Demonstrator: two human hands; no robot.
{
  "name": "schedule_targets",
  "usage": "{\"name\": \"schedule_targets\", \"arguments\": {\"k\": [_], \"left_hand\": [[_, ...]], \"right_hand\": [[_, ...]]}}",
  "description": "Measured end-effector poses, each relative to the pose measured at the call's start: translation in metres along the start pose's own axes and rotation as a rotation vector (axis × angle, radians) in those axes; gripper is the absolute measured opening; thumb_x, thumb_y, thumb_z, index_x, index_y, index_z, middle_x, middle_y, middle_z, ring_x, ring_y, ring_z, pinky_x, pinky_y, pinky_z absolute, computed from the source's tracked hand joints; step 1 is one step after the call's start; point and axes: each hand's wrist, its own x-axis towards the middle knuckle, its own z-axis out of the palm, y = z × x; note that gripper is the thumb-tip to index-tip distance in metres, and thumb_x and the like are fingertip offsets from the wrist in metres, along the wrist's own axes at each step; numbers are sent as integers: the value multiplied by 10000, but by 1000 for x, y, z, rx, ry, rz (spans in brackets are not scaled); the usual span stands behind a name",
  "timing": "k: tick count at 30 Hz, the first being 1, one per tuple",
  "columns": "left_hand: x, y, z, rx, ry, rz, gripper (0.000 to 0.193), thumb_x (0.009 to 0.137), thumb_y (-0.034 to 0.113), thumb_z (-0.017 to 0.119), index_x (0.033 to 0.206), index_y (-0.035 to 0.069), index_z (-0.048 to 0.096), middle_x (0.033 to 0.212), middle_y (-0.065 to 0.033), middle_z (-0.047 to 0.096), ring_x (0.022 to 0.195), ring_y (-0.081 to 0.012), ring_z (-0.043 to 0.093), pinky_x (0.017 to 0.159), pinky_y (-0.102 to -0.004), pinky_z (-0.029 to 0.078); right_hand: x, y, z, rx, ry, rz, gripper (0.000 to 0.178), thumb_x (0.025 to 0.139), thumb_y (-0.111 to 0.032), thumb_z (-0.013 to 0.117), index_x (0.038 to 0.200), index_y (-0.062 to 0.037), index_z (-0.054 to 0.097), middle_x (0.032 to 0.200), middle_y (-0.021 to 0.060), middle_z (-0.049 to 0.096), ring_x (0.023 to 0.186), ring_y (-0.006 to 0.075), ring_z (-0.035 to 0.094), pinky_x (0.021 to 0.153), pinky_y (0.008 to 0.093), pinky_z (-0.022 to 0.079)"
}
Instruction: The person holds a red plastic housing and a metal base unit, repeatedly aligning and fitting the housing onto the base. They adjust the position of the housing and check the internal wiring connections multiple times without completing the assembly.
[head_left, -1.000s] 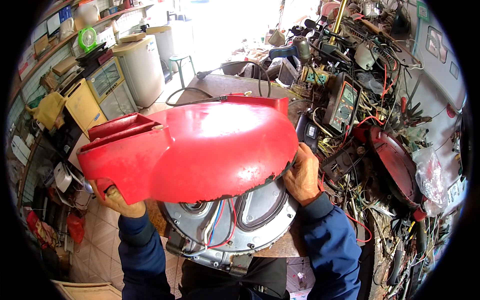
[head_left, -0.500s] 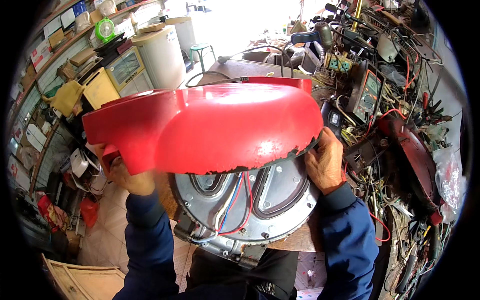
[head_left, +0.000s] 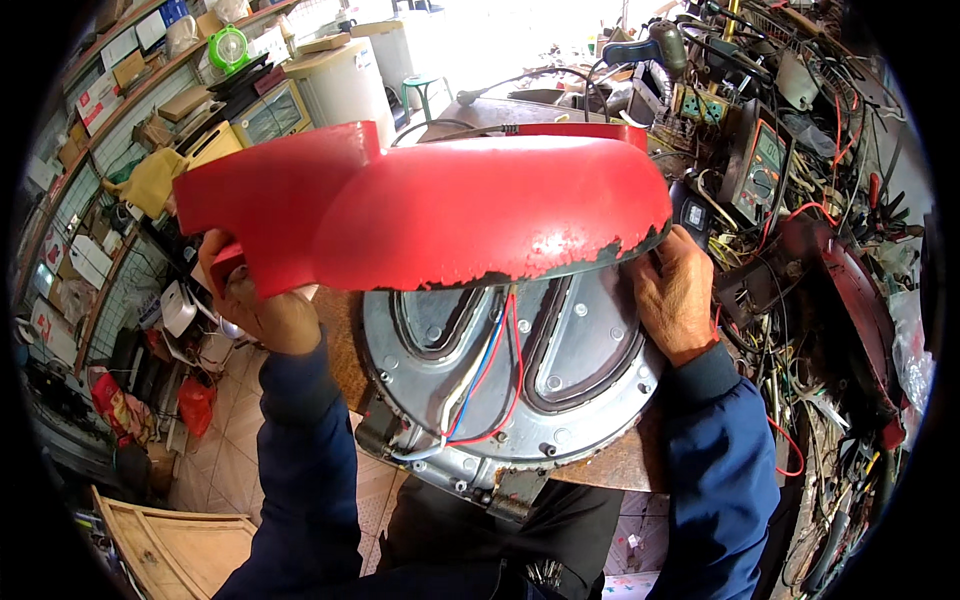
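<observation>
A glossy red housing cover (head_left: 480,205), its paint chipped along the near edge, is tilted up above a round grey metal base (head_left: 590,410). My left hand (head_left: 265,300) is closed around the cover's lower left part. At the cover's right edge, my right hand (head_left: 678,298) grips the rim between thumb and fingers. Red, blue and white wires (head_left: 497,360) run from the base up beneath the cover. Dark curved gaskets line the raised channels in the base. What lies behind the cover is hidden.
A multimeter (head_left: 757,170) stands among tangled cables and tools on the right. A dark red curved shell (head_left: 850,310) lies beyond it. The base rests on a worn wooden bench (head_left: 630,460). Back left are a green fan (head_left: 228,48) and a green stool (head_left: 425,88).
Both hands have raised the red cover a little and tipped it, so more of the metal base and wires shows. The whole view has also shifted slightly.
</observation>
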Motion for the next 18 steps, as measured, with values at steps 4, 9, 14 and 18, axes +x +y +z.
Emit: {"name": "schedule_targets", "arguments": {"k": [4,9,14,18], "left_hand": [[1,-2,-6,-75,-85,27,647,926,570,604,1222,0,529,1142,-90,577,1011,-202,595,839,-360,543],[3,-7,-14,72,-109,55,630,954,556,581,1201,-21,539,1137,-94,568,1022,-196,572,886,-334,487],[1,-7,-5,-87,-154,131,613,956,519,605,1190,-44,546,1143,-95,562,1040,-192,555,915,-324,453],[4,1,-2,-79,-167,144,589,955,506,615,1165,-43,565,1142,-98,563,1022,-181,554,894,-310,456]], "right_hand": [[-1,-1,-1,-6,-17,-10,130,862,-94,647,908,24,677,866,199,632,809,408,625,725,461,491],[6,-13,-8,28,10,-117,142,850,-61,678,958,31,686,897,187,668,803,338,667,698,412,507],[10,-54,-7,349,-301,25,208,841,14,703,1041,47,661,972,130,699,848,157,650,701,326,510],[18,-72,7,388,-475,-219,320,878,20,683,1190,-12,618,1091,105,662,1010,206,621,846,353,507]]}}
